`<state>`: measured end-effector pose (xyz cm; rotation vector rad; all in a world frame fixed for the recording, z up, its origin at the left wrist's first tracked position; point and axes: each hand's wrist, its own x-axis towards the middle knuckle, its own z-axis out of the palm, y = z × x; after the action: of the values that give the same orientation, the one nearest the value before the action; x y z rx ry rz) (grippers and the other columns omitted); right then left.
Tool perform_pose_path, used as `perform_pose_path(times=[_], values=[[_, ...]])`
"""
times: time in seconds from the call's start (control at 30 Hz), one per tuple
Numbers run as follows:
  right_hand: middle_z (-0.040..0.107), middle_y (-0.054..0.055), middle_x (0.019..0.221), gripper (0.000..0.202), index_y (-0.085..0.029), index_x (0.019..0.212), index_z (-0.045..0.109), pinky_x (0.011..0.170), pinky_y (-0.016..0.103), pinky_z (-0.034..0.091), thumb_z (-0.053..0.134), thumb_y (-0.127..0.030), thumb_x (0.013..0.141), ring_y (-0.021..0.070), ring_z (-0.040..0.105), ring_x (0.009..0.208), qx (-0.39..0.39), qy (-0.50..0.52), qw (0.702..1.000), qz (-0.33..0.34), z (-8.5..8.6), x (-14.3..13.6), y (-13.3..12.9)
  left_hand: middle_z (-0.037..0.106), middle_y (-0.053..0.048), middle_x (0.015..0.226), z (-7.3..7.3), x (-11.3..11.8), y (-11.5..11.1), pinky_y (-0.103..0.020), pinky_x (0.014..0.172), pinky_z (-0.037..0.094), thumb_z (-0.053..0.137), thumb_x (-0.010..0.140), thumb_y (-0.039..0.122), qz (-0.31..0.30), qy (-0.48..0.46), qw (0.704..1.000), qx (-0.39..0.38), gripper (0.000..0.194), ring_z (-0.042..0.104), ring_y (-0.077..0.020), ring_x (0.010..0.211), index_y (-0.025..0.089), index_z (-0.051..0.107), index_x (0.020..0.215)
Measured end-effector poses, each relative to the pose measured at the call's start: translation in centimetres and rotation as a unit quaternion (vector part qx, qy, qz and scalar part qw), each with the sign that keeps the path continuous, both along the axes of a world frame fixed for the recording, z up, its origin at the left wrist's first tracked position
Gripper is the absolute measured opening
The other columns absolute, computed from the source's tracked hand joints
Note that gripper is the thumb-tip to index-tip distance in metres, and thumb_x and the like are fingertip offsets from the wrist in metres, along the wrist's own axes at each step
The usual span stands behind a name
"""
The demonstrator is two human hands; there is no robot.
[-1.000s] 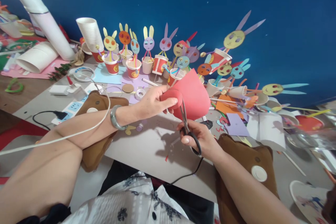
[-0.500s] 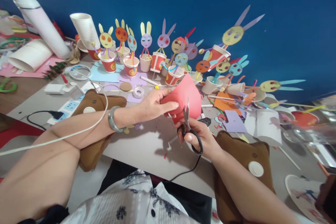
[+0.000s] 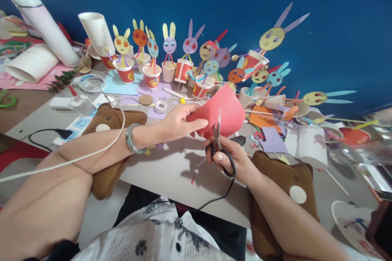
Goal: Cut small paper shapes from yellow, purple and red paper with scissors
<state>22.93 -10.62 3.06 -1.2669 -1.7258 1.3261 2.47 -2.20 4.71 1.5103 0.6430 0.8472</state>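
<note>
A curved sheet of red paper (image 3: 228,111) is pinched at its left side between the thumb and fingers of my left hand (image 3: 183,121). A rounded outline shows faintly on the paper beside my thumb. In my right hand (image 3: 234,157) is a pair of scissors (image 3: 218,138) with black handles, my fingers in the loops. Its blades point up and lie slightly apart at the paper, just right of my left thumb. A grey bangle (image 3: 131,138) circles my left wrist. Both hands are above the table (image 3: 174,175).
Paper cups with rabbit-faced figures (image 3: 122,47) line the back by the blue wall. A tape roll (image 3: 161,106) and a power strip (image 3: 81,123) lie left. Brown cushions (image 3: 283,187) sit under both forearms. A white cable (image 3: 101,147) crosses my left arm.
The red paper has turned in my left hand, its free part now spreading further right. The scissors have shifted only slightly along its edge. The view has moved a little.
</note>
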Motion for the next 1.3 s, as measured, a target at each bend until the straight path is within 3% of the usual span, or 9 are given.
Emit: perform_pose_path(times=[0.33, 1.3], values=[[0.062, 0.001, 0.069, 0.064, -0.017, 0.102, 0.063, 0.059, 0.029, 0.044, 0.062, -0.077, 0.081, 0.0151, 0.054, 0.061, 0.029, -0.004, 0.999, -0.015, -0.42, 0.05, -0.05, 0.068, -0.001, 0.071, 0.13, 0.02, -0.23, -0.02, 0.054, 0.054, 0.061, 0.084, 0.02, -0.03, -0.01, 0.999, -0.037, 0.009, 0.064, -0.0103, 0.059, 0.013, 0.064, 0.087], [0.058, 0.0, 0.066, 0.06, -0.018, 0.091, 0.063, 0.054, 0.027, 0.041, 0.07, -0.076, 0.075, 0.0138, 0.051, 0.058, 0.033, 0.005, 0.998, -0.046, -0.63, 0.02, -0.02, 0.068, -0.001, 0.071, 0.52, 0.06, -0.46, -0.02, 0.054, 0.055, 0.062, 0.083, 0.018, -0.049, -0.019, 0.996, -0.077, 0.006, 0.063, -0.0095, 0.059, 0.012, 0.063, 0.086]])
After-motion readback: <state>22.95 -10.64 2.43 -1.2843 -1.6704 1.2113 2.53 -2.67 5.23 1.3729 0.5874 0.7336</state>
